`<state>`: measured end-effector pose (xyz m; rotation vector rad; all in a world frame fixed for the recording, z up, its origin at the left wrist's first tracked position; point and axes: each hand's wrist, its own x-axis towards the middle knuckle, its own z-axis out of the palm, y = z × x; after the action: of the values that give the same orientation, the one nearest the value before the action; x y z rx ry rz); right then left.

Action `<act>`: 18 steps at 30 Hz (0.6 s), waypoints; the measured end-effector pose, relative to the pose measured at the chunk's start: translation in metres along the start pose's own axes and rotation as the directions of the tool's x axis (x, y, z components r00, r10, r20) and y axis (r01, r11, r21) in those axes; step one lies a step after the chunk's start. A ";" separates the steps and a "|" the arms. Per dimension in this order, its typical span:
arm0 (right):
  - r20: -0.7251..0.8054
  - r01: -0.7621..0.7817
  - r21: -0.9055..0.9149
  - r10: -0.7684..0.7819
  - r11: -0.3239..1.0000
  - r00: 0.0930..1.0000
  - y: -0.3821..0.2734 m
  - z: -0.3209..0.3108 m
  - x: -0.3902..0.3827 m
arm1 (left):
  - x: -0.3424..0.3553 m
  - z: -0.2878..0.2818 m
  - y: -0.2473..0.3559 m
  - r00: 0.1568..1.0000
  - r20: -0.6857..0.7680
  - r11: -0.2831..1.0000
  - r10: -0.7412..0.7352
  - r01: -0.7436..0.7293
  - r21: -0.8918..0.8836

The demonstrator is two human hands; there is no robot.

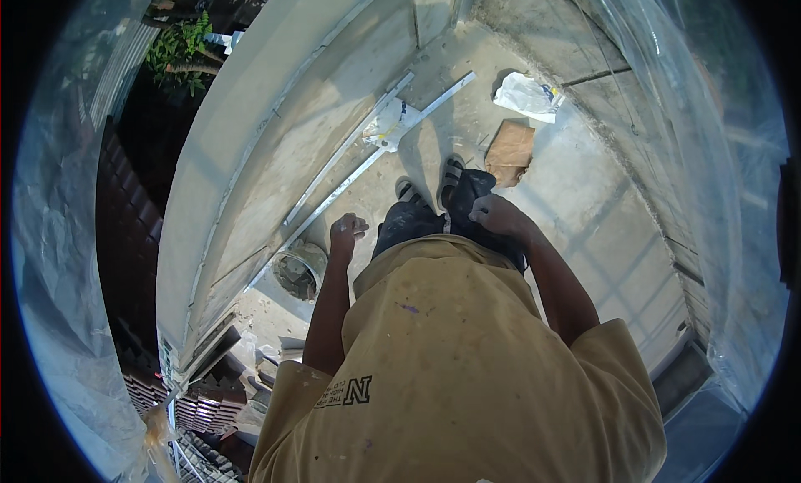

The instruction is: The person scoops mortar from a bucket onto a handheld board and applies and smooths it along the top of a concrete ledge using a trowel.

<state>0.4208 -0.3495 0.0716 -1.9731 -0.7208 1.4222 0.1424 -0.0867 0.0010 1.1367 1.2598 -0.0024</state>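
Observation:
My left hand (349,231) hangs beside my left hip with its fingers curled in and dusted pale. Nothing shows in it. Below it on the floor stands a round, pale-rimmed bucket (310,256) with grey matter inside. My right hand (496,214) is closed against the dark cloth (472,185) over my right thigh. Its fingertips seem to pinch that cloth, though they are partly hidden. Both feet, in strapped sandals (451,171), stand on the dusty concrete floor.
Two long metal straightedges (338,201) lie by the left wall, with a white sheet or bag (388,124) across them. Ahead lie a brown paper piece (510,149) and a crumpled white sack (527,96). A low curved wall (225,141) edges a drop toward roofs; clear plastic sheeting (734,233) hangs right.

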 end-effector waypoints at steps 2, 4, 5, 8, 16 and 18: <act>-0.015 -0.054 -0.149 0.052 0.987 0.999 -0.009 -0.003 0.001 | 0.010 0.015 0.015 0.993 0.007 0.993 -0.114 0.114 -0.004; 0.044 -0.080 -0.183 0.089 0.980 0.995 -0.025 -0.002 -0.001 | 0.029 -0.017 -0.031 0.993 0.032 0.992 -0.110 0.107 0.062; 0.079 -0.095 -0.219 0.114 0.971 0.990 -0.033 -0.009 0.003 | 0.041 -0.038 -0.075 0.993 0.115 0.905 -0.005 -0.044 0.424; 0.294 -0.065 -0.183 0.117 0.981 0.948 -0.018 -0.037 0.002 | 0.025 0.025 -0.036 0.928 0.217 0.750 -0.304 0.092 0.655; 0.131 0.180 -0.053 -0.172 0.982 0.976 0.056 -0.022 0.111 | 0.094 0.086 0.070 0.965 0.048 0.860 0.258 -0.252 0.443; 0.160 0.107 0.055 -0.115 0.993 0.980 0.066 -0.015 0.143 | 0.126 0.091 0.132 0.927 0.058 0.928 0.372 -0.370 -0.042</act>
<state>0.4803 -0.2929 -0.0635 -1.7677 -0.8491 1.5307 0.3313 -0.0114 -0.0157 1.3240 0.9677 0.2603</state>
